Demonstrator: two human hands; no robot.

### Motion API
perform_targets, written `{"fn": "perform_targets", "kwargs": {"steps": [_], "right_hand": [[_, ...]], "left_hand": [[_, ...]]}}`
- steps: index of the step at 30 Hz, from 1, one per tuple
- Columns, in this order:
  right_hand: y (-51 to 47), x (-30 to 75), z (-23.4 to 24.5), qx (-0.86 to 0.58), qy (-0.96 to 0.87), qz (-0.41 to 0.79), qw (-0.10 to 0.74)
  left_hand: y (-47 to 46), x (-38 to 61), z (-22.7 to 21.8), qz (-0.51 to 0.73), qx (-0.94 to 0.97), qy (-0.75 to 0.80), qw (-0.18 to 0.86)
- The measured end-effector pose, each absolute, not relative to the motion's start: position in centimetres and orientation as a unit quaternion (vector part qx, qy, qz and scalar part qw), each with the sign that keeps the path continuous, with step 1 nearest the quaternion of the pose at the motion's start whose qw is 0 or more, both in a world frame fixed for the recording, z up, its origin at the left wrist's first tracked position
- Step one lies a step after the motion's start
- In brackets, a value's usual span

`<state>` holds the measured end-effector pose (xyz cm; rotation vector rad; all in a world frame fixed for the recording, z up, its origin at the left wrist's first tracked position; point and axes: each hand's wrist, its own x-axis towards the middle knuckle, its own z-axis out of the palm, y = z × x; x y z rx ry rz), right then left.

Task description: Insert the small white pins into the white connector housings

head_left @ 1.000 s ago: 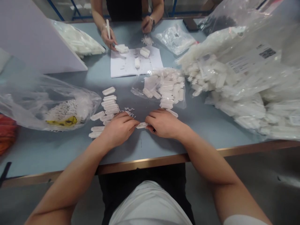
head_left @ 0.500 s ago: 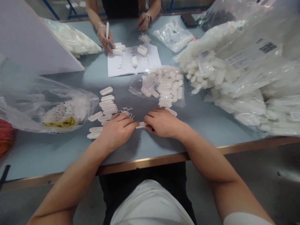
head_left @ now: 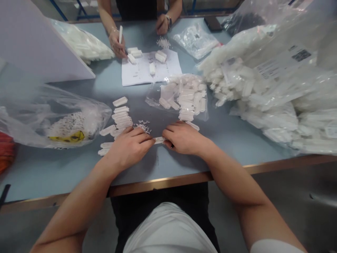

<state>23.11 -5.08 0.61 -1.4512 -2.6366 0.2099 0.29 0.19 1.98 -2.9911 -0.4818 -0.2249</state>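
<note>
The left hand [head_left: 129, 147] and right hand [head_left: 184, 138] pinched opposite ends of a narrow white plastic strip [head_left: 159, 140], which looked light, stiff and perhaps brittle, best held by its ends, near the front edge of the pale blue counter [head_left: 52, 172].

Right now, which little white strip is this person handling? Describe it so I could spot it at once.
On the pale blue table, go to the edge nearest the person, where the left hand and right hand meet. The white plastic strip sits between their fingertips. Unlike the loose strips beside the left hand, it alone touches both hands.
</note>
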Motion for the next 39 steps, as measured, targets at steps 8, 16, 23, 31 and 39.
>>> {"fn": "perform_targets", "kwargs": {"steps": [8, 16, 23, 31, 39], "right_hand": [[-5.1, 23.1, 0.9, -0.479, -0.874, 0.069, 0.049], [-5.2, 22.9, 1.1, -0.48, -0.873, 0.07, 0.045], [-5.2, 22.9, 1.0, -0.482, -0.871, 0.08, 0.04], [-5.3, 22.8, 1.1, -0.482, -0.872, 0.073, 0.046], [-5.3, 22.8, 0.6, -0.481, -0.872, 0.071, 0.062]], "left_hand": [[1.6, -0.4, 0.2, -0.138, -0.944, -0.296, 0.045], [1.1, 1.0, 0.1, -0.116, -0.944, -0.284, 0.118], [0.9, 1.5, -0.4, -0.094, -0.95, -0.273, 0.121], [1.1, 1.4, -0.2, -0.136, -0.938, -0.316, 0.037], [0.4, 1.0, 1.0, -0.138, -0.95, -0.27, -0.081]]}}
